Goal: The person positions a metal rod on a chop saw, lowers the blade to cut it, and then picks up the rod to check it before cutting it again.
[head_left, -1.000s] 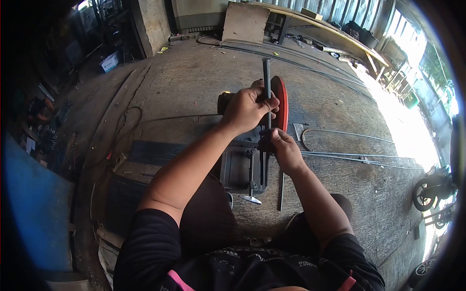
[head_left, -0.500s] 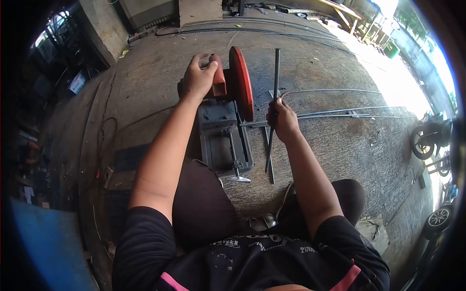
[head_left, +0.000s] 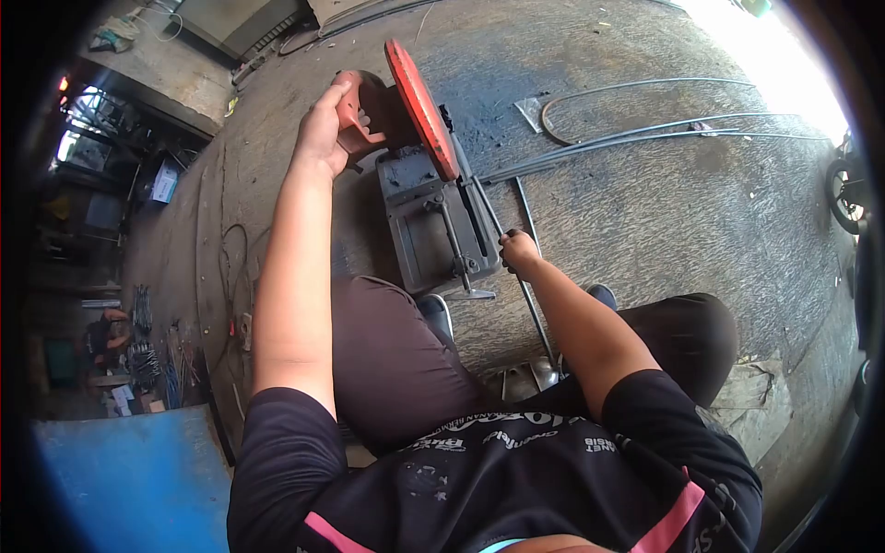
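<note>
While your left hand (head_left: 324,129) wraps the red-orange saw handle (head_left: 361,112), your right hand (head_left: 519,253) is closed around the steel rod (head_left: 527,230), pinching it just beside the near right corner of the saw base (head_left: 426,226). Rod's long axis runs away from you toward the blade side and back down past your right knee; it lies alongside the base's right edge, not across it as far as I can tell. Right hand is the nearer one to the rod; left is well apart, up on the raised head. Cutting disc (head_left: 420,109) is thin, flat, matte red, tilted up clear of the base. Base is dark cast metal, grimy, with a screw clamp (head_left: 454,247) along it. Rod is slim, grey, straight. More rods (head_left: 645,136) lie on the rough concrete floor (head_left: 701,230) to the right, one bent into a loop.
</note>
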`<move>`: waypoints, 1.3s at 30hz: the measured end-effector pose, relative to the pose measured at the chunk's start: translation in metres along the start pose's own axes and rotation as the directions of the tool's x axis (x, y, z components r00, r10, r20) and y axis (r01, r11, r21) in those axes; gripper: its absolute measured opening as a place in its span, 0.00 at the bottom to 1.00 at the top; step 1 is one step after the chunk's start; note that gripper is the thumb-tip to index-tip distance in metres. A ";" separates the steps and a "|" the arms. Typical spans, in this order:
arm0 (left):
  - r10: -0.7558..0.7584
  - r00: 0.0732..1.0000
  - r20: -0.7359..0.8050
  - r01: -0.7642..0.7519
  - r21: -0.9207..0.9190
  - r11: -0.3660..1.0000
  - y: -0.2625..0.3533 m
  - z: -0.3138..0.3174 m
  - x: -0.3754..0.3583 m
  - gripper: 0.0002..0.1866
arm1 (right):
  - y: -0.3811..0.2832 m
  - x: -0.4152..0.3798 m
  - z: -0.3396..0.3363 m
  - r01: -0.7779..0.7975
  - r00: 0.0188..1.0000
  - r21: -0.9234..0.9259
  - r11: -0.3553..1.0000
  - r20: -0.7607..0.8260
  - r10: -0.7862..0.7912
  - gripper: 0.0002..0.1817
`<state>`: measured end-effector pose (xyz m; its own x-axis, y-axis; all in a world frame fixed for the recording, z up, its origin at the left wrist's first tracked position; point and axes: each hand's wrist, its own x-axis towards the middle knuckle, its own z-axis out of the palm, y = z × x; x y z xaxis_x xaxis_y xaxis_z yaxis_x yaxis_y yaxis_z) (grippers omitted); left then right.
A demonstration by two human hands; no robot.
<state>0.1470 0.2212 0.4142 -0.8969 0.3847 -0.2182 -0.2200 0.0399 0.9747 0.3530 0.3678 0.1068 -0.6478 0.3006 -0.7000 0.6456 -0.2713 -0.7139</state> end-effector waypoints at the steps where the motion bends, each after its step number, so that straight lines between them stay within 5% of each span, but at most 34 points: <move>1: 0.000 1.000 -0.005 0.000 0.004 1.000 0.001 0.001 0.000 0.29 | 0.002 0.001 0.000 -0.003 1.000 0.001 1.000 0.008 0.003 0.11; 3: 0.014 1.000 0.002 -0.014 0.014 1.000 0.000 0.002 0.000 0.29 | 0.017 0.019 0.000 0.104 0.992 -0.300 0.948 -0.037 -0.121 0.15; 11: 0.040 0.999 -0.011 -0.039 0.046 0.998 -0.002 0.002 0.000 0.29 | 0.005 0.008 0.007 0.320 0.946 -0.591 0.741 0.159 -0.282 0.14; 13: 0.051 0.999 -0.003 -0.051 0.030 0.998 -0.003 0.001 -0.001 0.29 | 0.003 0.004 0.011 0.318 0.942 -0.681 0.660 0.148 -0.301 0.15; 15: 0.081 0.997 0.002 -0.081 0.010 0.997 -0.006 -0.002 0.002 0.25 | -0.001 0.000 0.015 0.132 0.980 -0.773 0.620 0.006 -0.201 0.16; 24: 0.096 0.995 0.004 -0.096 -0.034 0.995 -0.005 -0.003 0.001 0.16 | -0.005 0.002 0.011 0.290 0.934 -0.666 0.688 0.040 -0.355 0.11; 29: 0.099 0.995 -0.016 -0.099 -0.033 0.995 -0.006 -0.001 0.001 0.16 | -0.001 0.006 0.015 0.284 0.897 -0.801 0.527 0.028 -0.441 0.09; 35: 0.110 0.994 0.004 -0.110 -0.012 0.994 -0.004 -0.001 -0.001 0.15 | -0.012 -0.002 0.018 0.280 0.912 -0.792 0.542 0.044 -0.407 0.09; 37: 0.063 0.997 0.038 -0.063 0.014 0.998 -0.002 -0.003 -0.002 0.27 | -0.007 0.002 0.018 0.318 0.900 -0.755 0.573 0.051 -0.433 0.09; 39: 0.058 0.997 0.042 -0.059 0.015 0.998 -0.003 -0.005 0.000 0.26 | -0.004 0.001 0.018 0.355 0.888 -0.714 0.603 0.056 -0.456 0.09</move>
<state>0.1461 0.2167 0.4112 -0.8912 0.4249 -0.1587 -0.1609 0.0311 0.9865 0.3425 0.3530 0.1091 -0.8924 0.3392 -0.2975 0.4486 0.5959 -0.6661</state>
